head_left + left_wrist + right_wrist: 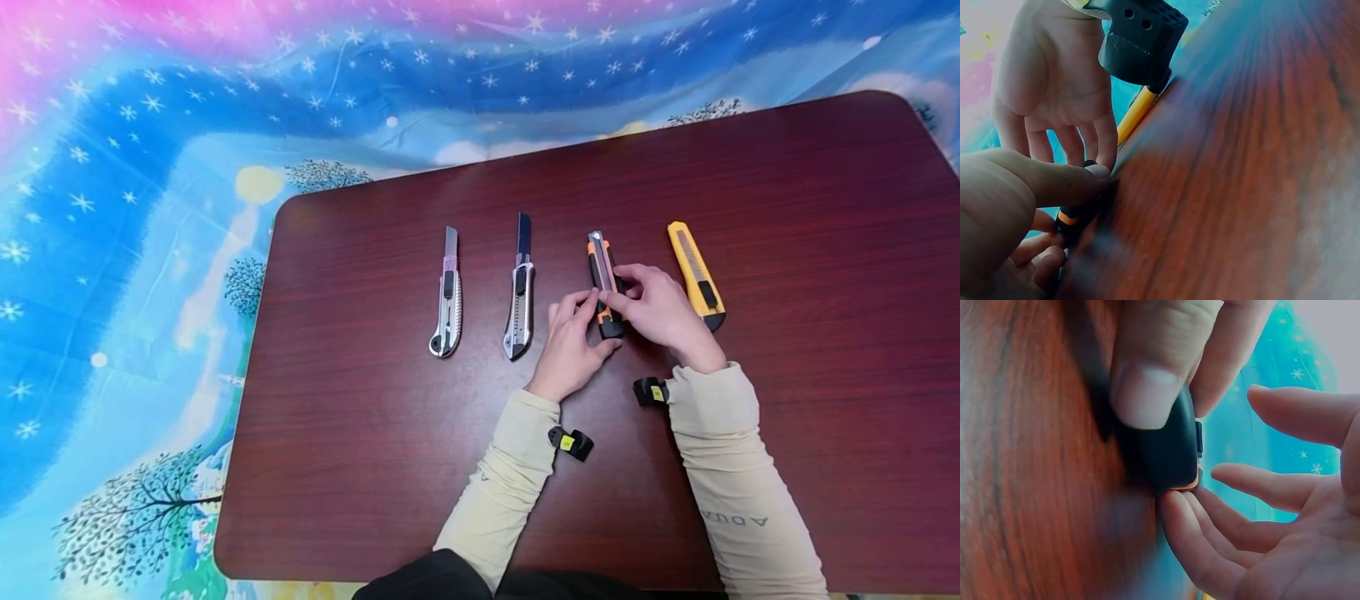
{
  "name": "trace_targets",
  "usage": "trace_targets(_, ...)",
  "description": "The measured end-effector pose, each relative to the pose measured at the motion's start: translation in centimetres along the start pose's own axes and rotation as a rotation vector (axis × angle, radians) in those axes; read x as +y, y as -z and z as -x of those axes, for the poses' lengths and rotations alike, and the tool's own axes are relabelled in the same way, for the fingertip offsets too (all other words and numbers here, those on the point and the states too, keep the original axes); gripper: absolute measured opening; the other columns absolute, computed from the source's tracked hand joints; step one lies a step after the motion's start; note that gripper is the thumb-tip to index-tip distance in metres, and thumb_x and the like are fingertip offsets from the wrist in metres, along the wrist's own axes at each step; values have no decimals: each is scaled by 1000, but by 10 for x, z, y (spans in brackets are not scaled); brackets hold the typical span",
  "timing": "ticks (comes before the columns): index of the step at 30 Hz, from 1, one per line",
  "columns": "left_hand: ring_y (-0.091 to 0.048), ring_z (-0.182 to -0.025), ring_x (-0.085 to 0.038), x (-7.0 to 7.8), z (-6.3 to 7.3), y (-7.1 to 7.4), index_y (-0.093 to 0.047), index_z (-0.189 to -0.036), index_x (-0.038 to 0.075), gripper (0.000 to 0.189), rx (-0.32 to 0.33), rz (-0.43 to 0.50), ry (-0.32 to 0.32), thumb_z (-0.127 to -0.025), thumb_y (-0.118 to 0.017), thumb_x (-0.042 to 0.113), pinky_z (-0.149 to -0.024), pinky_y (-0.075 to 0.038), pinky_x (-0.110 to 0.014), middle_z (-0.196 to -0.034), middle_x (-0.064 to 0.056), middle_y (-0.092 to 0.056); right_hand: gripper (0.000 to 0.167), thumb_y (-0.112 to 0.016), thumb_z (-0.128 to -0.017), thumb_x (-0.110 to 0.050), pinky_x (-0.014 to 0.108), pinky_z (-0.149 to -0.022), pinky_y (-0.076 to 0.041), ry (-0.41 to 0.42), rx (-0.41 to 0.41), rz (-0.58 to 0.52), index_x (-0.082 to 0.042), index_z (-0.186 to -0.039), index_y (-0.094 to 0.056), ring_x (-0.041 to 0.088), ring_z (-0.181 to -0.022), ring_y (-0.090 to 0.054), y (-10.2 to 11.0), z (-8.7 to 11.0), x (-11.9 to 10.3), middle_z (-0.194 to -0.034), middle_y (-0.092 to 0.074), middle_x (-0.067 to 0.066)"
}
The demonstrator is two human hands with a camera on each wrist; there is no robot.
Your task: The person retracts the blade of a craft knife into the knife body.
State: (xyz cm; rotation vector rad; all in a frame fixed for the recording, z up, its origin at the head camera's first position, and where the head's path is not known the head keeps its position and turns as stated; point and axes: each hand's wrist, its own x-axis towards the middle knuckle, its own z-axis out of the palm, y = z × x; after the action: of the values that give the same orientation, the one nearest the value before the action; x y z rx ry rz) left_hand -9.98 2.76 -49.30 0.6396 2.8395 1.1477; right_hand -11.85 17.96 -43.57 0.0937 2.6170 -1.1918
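Observation:
An orange-and-black utility knife (604,283) lies upright-on in the head view, between both hands. My right hand (660,308) holds it from the right, its thumb pressed on the black body (1169,450) in the right wrist view. At the knife's left side, my left hand (573,346) touches it with fingertips; in the right wrist view those fingers look fairly straight and the thumb stands apart. Part of the knife is hidden by fingers in the left wrist view. Right of it lies a yellow utility knife (692,262), slider near its black end.
Two silver utility knives, one with a bright blade (447,300) and one with a dark blade (521,292), lie to the left, blades out. All rest on a dark red-brown wooden table (360,467). A patterned blue cloth (187,83) surrounds the table's far and left edges.

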Motion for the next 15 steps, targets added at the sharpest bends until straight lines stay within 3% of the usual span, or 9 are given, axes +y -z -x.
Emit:
trace_targets(9, -45, -111, -21, 0, -1, 0, -45, -143, 5, 78, 0, -15, 13, -77, -81, 27, -96, -43, -26, -138, -5, -50, 55, -55, -96, -32, 33, -75, -43, -5, 1, -12, 3, -137, -47, 34, -102, -52, 0, 0, -2, -120, -53, 25)
trace_targets(11, -45, -111, -21, 0, -1, 0, -45, -143, 5, 80, -5, -22, 15, -76, -82, 29, -96, -43, -26, -138, -5, -50, 52, -54, -97, -32, 34, -75, -43, 0, 39, -33, 3, -136, -49, 34, -102, -52, 0, 1, -1, -123, -51, 25)
trace_targets(15, -43, -113, -21, 0, -1, 1, -44, -144, 7, 80, -14, 14, 36, -78, -80, 35, -97, -43, -28, -137, -5, -49, 41, -51, -99, -33, 28, -71, -43, 24, 214, -96, 0, -121, -62, 25, -90, -54, -1, 2, 0, -118, -60, 22)
